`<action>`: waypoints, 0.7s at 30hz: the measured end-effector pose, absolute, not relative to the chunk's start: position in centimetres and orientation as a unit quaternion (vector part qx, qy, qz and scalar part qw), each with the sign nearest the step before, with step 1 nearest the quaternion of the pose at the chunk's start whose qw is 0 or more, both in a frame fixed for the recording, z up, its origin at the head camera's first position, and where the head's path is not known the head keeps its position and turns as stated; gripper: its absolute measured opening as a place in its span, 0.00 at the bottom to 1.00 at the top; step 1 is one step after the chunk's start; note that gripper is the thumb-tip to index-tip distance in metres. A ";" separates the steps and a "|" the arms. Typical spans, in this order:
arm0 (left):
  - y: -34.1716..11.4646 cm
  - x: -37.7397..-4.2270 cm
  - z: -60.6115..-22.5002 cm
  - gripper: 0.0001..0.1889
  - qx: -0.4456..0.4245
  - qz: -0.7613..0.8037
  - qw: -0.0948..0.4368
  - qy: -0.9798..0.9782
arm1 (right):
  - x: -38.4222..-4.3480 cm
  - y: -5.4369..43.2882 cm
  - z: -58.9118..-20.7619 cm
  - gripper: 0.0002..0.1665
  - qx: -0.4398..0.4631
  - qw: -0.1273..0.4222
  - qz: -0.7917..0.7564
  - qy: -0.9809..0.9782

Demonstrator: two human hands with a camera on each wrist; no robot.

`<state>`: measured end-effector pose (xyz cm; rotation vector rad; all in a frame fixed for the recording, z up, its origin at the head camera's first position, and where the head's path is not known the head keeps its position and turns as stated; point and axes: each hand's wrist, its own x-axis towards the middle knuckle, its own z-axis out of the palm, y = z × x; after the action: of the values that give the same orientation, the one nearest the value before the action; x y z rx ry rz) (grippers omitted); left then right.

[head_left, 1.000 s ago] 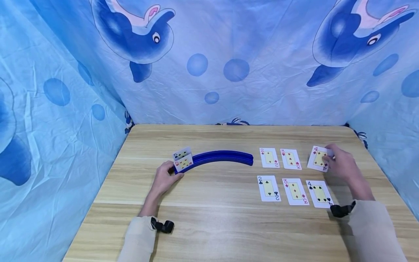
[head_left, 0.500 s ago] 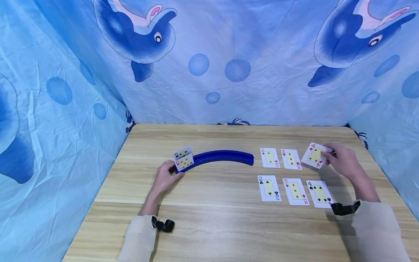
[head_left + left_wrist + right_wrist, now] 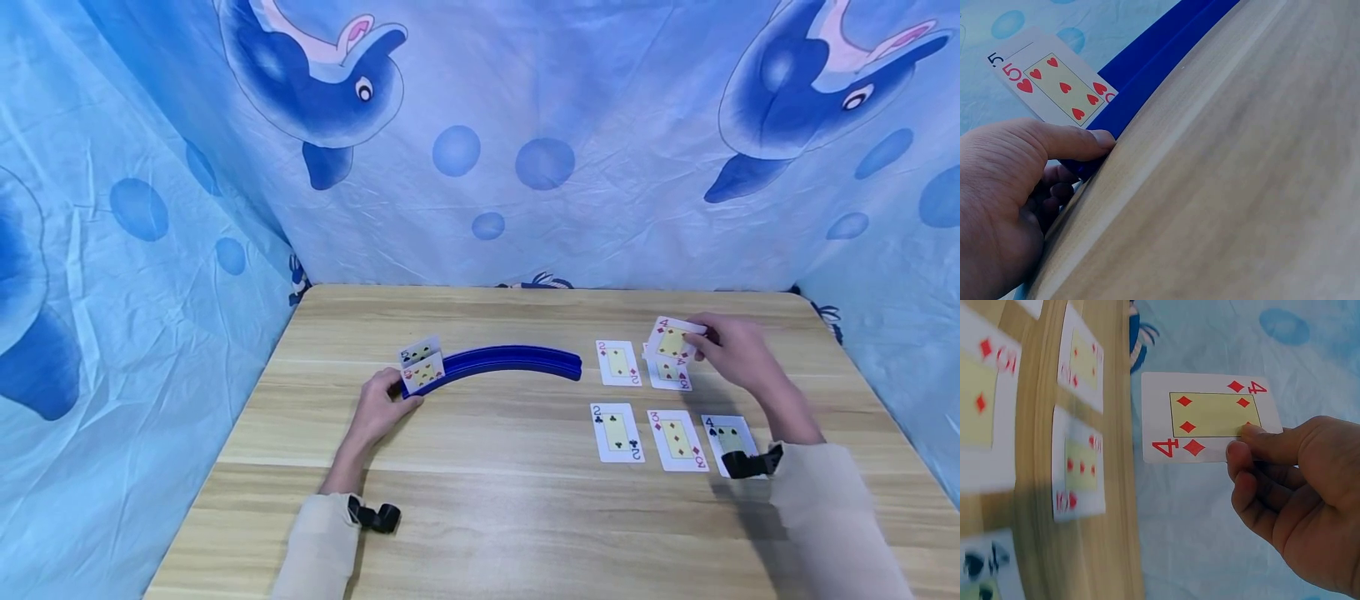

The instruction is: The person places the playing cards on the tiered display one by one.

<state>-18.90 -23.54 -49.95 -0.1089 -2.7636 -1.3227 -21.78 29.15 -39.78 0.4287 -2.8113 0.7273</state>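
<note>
A blue curved card holder (image 3: 517, 358) lies on the table, its left end gripped by my left hand (image 3: 378, 408). Two fives stand in its grooves at that end: the five of hearts (image 3: 1063, 87) in front and a black five (image 3: 418, 350) behind it. My right hand (image 3: 738, 354) pinches the four of diamonds (image 3: 1204, 415) by its edge, thumb on the face. In the head view that card is held above the table and overlaps the three of hearts (image 3: 670, 377) beneath.
Left of the three of hearts lies the two of diamonds (image 3: 618, 363). In the nearer row are the two of clubs (image 3: 617, 433), three of diamonds (image 3: 677, 440) and four of spades (image 3: 729, 433), partly covered by the right wrist camera. Blue dolphin-print cloth (image 3: 487, 183) surrounds the table.
My right hand has lifted the four of diamonds off the table and carried it left, over the three of hearts. The left hand has stayed at the card holder.
</note>
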 end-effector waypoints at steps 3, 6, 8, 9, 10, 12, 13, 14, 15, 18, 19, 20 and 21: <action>-23.5 -18.9 -50.0 0.20 -0.035 -0.428 0.036 -0.902 | -22.2 27.9 -39.7 0.10 0.152 0.097 0.254 -0.950; -23.5 -18.9 -50.0 0.20 -0.033 -0.429 0.033 -0.902 | -22.6 26.7 -39.6 0.11 0.159 0.084 0.259 -0.949; -23.4 -18.9 -50.0 0.20 -0.032 -0.429 0.032 -0.902 | -22.8 25.9 -39.5 0.12 0.166 0.079 0.260 -0.948; -23.4 -18.9 -50.0 0.20 -0.032 -0.430 0.032 -0.902 | -22.9 25.5 -39.4 0.12 0.167 0.076 0.261 -0.948; -23.4 -18.9 -50.0 0.20 -0.031 -0.432 0.032 -0.901 | -23.0 25.1 -39.3 0.12 0.169 0.075 0.263 -0.947; -23.5 -18.9 -49.9 0.20 -0.029 -0.435 0.030 -0.900 | -23.2 24.3 -39.1 0.12 0.170 0.072 0.268 -0.945; -23.5 -18.9 -49.9 0.21 -0.028 -0.434 0.030 -0.900 | -23.3 23.9 -39.0 0.12 0.169 0.069 0.273 -0.944; -23.6 -18.9 -49.9 0.21 -0.029 -0.433 0.029 -0.900 | -23.4 23.4 -38.9 0.11 0.170 0.066 0.278 -0.943; -23.6 -18.9 -50.0 0.21 -0.029 -0.433 0.030 -0.900 | -23.5 23.0 -38.8 0.11 0.171 0.065 0.281 -0.942; -23.7 -19.0 -50.0 0.21 -0.030 -0.430 0.033 -0.902 | -23.9 21.7 -38.7 0.10 0.178 0.061 0.293 -0.937; -23.7 -19.0 -50.0 0.21 -0.031 -0.429 0.033 -0.902 | -24.0 21.3 -38.7 0.10 0.182 0.060 0.296 -0.936; -23.6 -19.0 -50.1 0.21 -0.031 -0.428 0.033 -0.902 | -24.1 20.9 -38.7 0.09 0.187 0.061 0.297 -0.934; -23.6 -19.0 -50.1 0.21 -0.031 -0.429 0.033 -0.902 | -24.2 20.5 -38.7 0.09 0.192 0.061 0.298 -0.933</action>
<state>-18.96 -23.61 -50.06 -0.0942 -2.7753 -1.3199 -24.24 20.52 -38.72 0.5796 -2.8235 0.9022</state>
